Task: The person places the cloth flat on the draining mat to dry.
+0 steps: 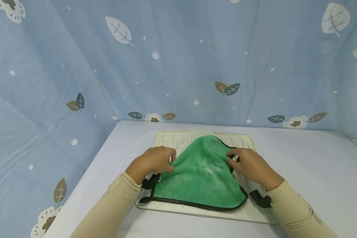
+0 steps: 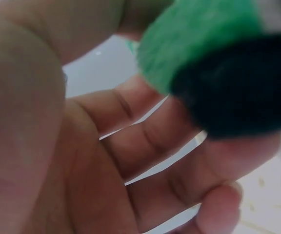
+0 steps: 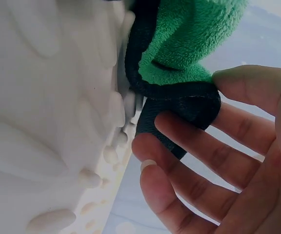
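A green cloth (image 1: pixel 199 178) with black edging lies rumpled over a cream ribbed drying mat (image 1: pixel 172 137), its middle and far part raised. At its left side my left hand (image 1: pixel 154 160) pinches the fabric; in the left wrist view the green towelling (image 2: pixel 199 39) and its dark edging lie between thumb and fingers. My right hand (image 1: pixel 253 165) grips the right edge. Close up, the right thumb (image 3: pixel 250 87) presses on the black hem (image 3: pixel 179 90), while the fingers support its dark underside. A pale, powdery patch marks the cloth's middle. Whatever lies beneath it is hidden.
The mat rests on a table with a white cover (image 1: pixel 309 172). Behind and to the left hangs a blue curtain (image 1: pixel 178 59) printed with leaves and flowers. Black wrist devices (image 1: pixel 260 199) sit by both sleeves, close to the mat.
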The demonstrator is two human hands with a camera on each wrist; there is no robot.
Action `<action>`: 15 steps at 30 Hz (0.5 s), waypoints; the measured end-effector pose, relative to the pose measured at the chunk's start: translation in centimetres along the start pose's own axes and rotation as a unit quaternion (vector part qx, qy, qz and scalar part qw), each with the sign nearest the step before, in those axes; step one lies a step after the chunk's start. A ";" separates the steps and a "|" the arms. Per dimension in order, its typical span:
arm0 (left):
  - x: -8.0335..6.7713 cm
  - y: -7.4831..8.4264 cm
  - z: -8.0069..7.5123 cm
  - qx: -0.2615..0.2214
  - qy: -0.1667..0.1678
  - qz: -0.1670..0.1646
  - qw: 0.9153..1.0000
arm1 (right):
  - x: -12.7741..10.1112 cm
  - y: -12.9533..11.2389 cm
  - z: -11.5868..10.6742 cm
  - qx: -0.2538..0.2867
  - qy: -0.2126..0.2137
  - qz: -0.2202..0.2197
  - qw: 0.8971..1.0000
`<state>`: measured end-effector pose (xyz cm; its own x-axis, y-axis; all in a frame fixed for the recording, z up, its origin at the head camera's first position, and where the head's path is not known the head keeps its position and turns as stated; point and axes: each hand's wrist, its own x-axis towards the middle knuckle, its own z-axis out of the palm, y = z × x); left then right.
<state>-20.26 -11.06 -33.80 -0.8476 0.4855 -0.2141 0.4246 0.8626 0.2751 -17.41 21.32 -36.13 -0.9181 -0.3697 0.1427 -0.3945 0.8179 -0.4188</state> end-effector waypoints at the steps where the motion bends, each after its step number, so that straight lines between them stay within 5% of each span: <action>1: -0.1 0.0 -0.1 -0.004 -0.005 0.001 1.000 | 0.0 0.0 0.0 0.000 0.000 0.001 1.000; 15: 0.2 0.3 0.0 -0.064 -0.010 0.069 0.996 | 0.2 -0.6 0.4 0.012 0.002 -0.005 1.000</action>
<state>-20.28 -10.72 -33.81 -0.7774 0.6015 -0.1842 0.4907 0.7630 0.4207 -17.37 20.59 -36.18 -0.9147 -0.3750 0.1510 -0.4019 0.8036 -0.4390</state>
